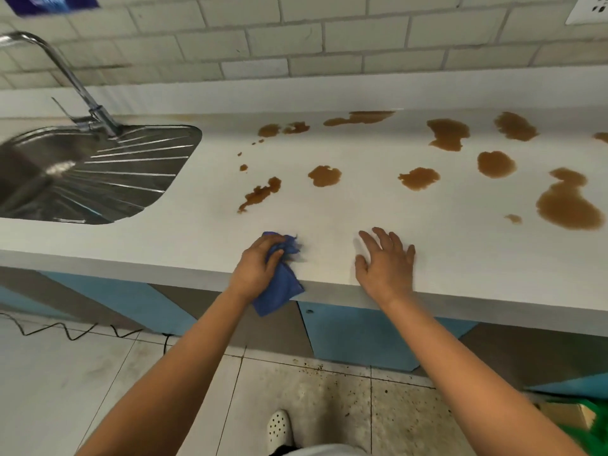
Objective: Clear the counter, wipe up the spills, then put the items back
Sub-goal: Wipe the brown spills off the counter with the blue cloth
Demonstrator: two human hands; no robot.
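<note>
Several brown spills (pixel 449 133) are spread over the white counter (pixel 204 232), from the middle to the far right, the largest (pixel 567 207) near the right edge. My left hand (pixel 258 263) grips a blue cloth (pixel 279 287) at the counter's front edge; part of the cloth hangs down over the edge. My right hand (pixel 386 261) rests flat on the counter beside it, fingers spread, holding nothing. Both hands are nearer to me than the spills.
A steel sink (pixel 98 172) with a curved tap (pixel 82 90) is set into the counter at the left. A tiled wall runs behind, with a socket (pixel 590 9) at the top right. A green and brown object (pixel 575 416) sits on the floor at the right.
</note>
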